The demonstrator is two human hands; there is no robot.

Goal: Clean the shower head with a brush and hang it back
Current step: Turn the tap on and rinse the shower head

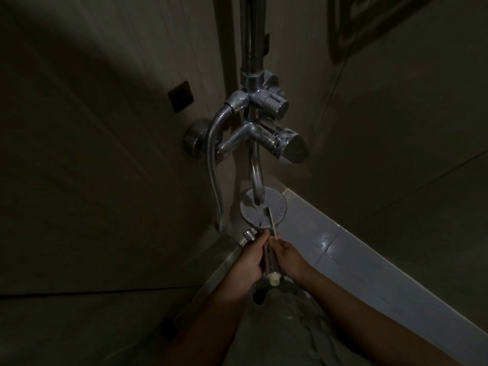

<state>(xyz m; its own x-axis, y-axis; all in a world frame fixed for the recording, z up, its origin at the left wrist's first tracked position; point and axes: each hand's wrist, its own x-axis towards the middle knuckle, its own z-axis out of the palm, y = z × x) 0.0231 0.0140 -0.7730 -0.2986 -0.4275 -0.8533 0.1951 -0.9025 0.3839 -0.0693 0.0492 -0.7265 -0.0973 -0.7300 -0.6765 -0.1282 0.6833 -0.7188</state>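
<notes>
left hand (249,256) wraps the shower head (277,207) handle, right hand (289,256) pinches thin brush (271,220), bristles on its face.

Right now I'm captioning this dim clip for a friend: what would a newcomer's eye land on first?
The shiny chrome mixer tap gleams at the centre of the dark tiled corner, a ribbed metal hose looping down its left. Below, the left hand grips the round pale shower head by its handle while the right hand holds a thin white brush across its face.
</notes>
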